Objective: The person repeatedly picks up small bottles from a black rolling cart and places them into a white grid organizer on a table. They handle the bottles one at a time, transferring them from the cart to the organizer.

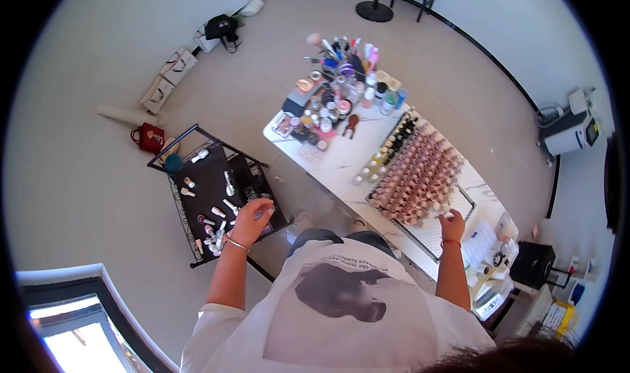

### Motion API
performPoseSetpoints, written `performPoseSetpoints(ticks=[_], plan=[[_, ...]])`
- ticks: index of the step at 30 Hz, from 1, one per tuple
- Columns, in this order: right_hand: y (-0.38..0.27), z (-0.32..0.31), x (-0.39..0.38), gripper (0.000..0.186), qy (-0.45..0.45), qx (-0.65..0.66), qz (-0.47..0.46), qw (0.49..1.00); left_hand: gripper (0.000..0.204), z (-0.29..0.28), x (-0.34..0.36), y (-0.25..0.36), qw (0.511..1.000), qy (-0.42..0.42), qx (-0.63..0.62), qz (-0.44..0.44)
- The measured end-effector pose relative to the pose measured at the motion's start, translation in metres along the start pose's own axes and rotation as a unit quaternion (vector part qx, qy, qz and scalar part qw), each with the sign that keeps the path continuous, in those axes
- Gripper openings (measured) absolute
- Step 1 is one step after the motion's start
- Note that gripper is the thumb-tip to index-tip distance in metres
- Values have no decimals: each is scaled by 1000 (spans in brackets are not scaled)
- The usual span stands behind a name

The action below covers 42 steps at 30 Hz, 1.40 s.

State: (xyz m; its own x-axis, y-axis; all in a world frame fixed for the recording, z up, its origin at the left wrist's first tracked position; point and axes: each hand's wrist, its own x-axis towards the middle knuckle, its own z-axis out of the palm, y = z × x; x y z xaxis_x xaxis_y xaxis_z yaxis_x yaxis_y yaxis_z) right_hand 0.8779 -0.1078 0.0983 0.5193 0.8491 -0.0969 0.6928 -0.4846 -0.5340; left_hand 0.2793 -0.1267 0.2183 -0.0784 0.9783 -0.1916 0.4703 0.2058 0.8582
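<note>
My left hand (253,222), a bracelet at its wrist, is over the near side of a black cart (209,186). Its fingers curl together; whatever they hold is too small to make out. Loose nail polish bottles (218,211) lie scattered on the cart's top. On the white marbled table, my right hand (451,227), with a red band at the wrist, pinches a small pale nail polish bottle (444,215) at the near end of the packed rows. Those rows of pinkish bottles (417,176) stand upright on a white perforated mat (430,235) with a dark border.
Dark-capped and yellowish bottles (387,153) line the rows' left side. Brushes, jars and a brown clip (351,126) crowd the table's (315,168) far end. Clear containers (482,241) sit at its right end. A machine (571,133) stands by the right wall, bags (157,92) by the left.
</note>
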Motion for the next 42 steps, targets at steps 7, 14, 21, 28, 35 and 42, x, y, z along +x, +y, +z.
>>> performPoseSetpoints(ticks=[7, 14, 21, 28, 35, 42], plan=[[52, 18, -65, 18, 7, -82, 28, 996, 22, -101, 29, -177, 988, 84, 23, -126], [22, 32, -149, 15, -66, -64, 18, 996, 26, -205, 83, -343, 954, 205, 122, -183], [-79, 28, -194, 18, -164, -104, -2, 981, 42, -240, 173, -393, 896, 242, -133, -347], [-96, 27, -200, 18, -192, -111, 16, 975, 62, -258, 224, -407, 856, 240, -268, -372], [-134, 29, -200, 18, -233, -106, 19, 966, 56, -253, 249, -388, 831, 246, -301, -399], [-154, 34, -194, 11, -251, -33, 38, 967, 35, -245, 258, -409, 836, 282, -264, -388]])
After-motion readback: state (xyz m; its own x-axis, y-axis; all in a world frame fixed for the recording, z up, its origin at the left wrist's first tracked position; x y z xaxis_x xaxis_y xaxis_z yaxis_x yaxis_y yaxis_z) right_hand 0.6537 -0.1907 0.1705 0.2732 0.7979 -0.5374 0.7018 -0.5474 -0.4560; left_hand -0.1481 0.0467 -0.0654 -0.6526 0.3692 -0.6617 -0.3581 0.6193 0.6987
